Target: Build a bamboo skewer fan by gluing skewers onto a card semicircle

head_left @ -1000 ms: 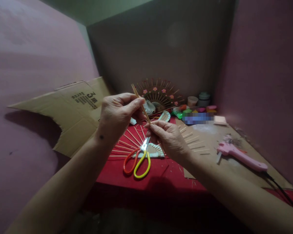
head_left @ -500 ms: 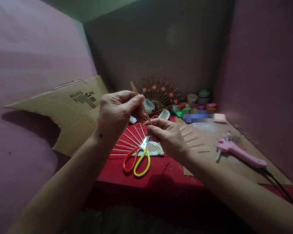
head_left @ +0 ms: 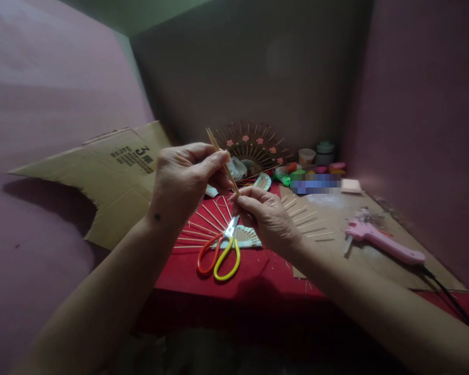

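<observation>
L to R. 1 cut cardboard sheet (head_left: 121, 182), tan, flat, black print. 1 L hand (head_left: 187, 174), thumb + fingers pinched round slim bamboo sticks (head_left: 214, 141), 2+ by visible tips, exact no. unclear; pale tan, straight, bundled, slanting, up in air over red tabletop (head_left: 187, 281). 1 pr. scissors (head_left: 230, 240), metal blades, smooth looped handles (1 red, 1 yellow), overlapping 1 flat stick fan (head_left: 250, 237). 1 R hand (head_left: 268, 216), pinched on lower end of same bundle. At back, 1 dark fan (head_left: 254, 152), 5 pink flowers vis. Far R, 1 pink glue gun (head_left: 383, 240), brown board (head_left: 398, 271) under.
</observation>
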Demonstrator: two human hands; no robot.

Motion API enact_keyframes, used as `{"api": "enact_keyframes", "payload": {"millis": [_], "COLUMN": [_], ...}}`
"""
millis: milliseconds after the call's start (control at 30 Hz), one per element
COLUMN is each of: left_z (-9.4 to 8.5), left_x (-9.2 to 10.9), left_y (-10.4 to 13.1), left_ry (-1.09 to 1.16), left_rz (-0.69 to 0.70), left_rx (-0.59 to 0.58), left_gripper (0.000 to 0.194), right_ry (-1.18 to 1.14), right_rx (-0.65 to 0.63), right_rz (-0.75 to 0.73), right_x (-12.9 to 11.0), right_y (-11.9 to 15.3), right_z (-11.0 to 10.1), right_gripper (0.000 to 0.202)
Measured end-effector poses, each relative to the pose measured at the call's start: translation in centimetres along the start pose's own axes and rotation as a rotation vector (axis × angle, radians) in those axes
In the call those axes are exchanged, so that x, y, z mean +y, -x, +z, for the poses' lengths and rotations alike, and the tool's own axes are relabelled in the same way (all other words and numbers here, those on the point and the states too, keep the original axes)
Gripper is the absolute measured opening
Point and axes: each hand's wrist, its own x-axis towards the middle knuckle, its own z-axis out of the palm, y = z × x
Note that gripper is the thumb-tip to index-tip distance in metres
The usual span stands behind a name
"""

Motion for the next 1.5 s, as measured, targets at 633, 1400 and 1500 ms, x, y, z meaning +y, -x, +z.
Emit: {"api": "enact_keyframes", "payload": {"millis": [633, 1400, 1500], "left_z": [0.3, -7.5, -6.6], "left_x": [-0.1, -20.0, -16.9], "left_y": [0.0, -4.1, -1.8], "left_ry": [0.001, -1.067, -1.015], "left_rz": [0.041, -0.572, -0.529], "left_rx": [0.034, -0.233, -0.33], "left_gripper": [0.019, 0.011, 0.026], "right_ry": [0.023, -0.117, -0.125], "right_rx": [0.079, 0.261, 0.312], "right_rz": [-0.048, 0.29, 0.338], "right_x": [0.5, -1.3, -1.2], "right_y": [0.3, -0.7, -0.8], "right_z": [-0.1, -3.5, -4.1], "right_gripper": [0.011, 0.011, 0.012]}}
